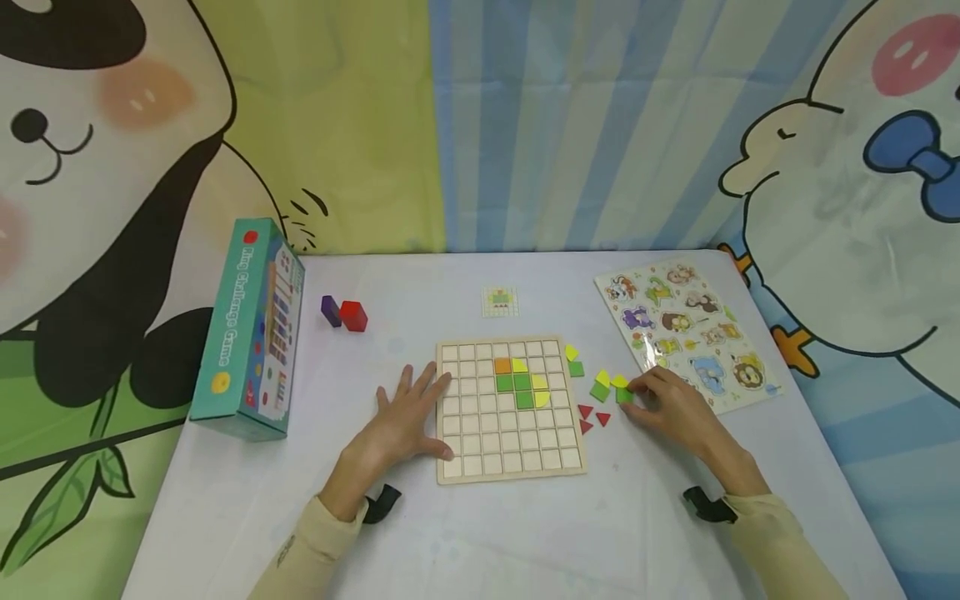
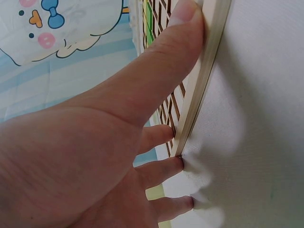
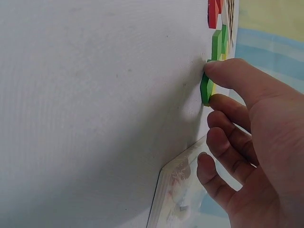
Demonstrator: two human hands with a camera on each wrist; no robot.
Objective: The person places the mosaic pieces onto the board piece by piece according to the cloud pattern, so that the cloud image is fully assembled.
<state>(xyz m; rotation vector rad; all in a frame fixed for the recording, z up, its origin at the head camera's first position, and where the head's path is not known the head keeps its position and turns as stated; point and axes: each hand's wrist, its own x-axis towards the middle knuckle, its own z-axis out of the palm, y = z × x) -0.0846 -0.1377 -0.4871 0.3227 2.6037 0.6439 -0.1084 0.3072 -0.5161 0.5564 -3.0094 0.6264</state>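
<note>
A wooden grid board [image 1: 487,454] lies in the middle of the white table, with orange [image 1: 502,365], green [image 1: 517,387] and yellow tiles set in its upper cells. My left hand [image 1: 408,412] lies flat on the table, fingers straight, pressed against the board's left edge [image 2: 204,76]. The thumb [image 2: 185,19] lies along that rim. My right hand [image 1: 639,397] pinches a small green tile [image 1: 624,396] that lies on the table right of the board. Thumb and forefinger close on that green tile [image 3: 205,90] in the right wrist view.
Loose red triangles [image 1: 592,417] and green and yellow pieces [image 1: 600,385] lie right of the board. An animal peg puzzle [image 1: 686,329] sits at the far right, a small pattern card [image 1: 499,302] behind the board, purple [image 1: 331,310] and red [image 1: 353,316] blocks and a teal game box [image 1: 251,333] at the left.
</note>
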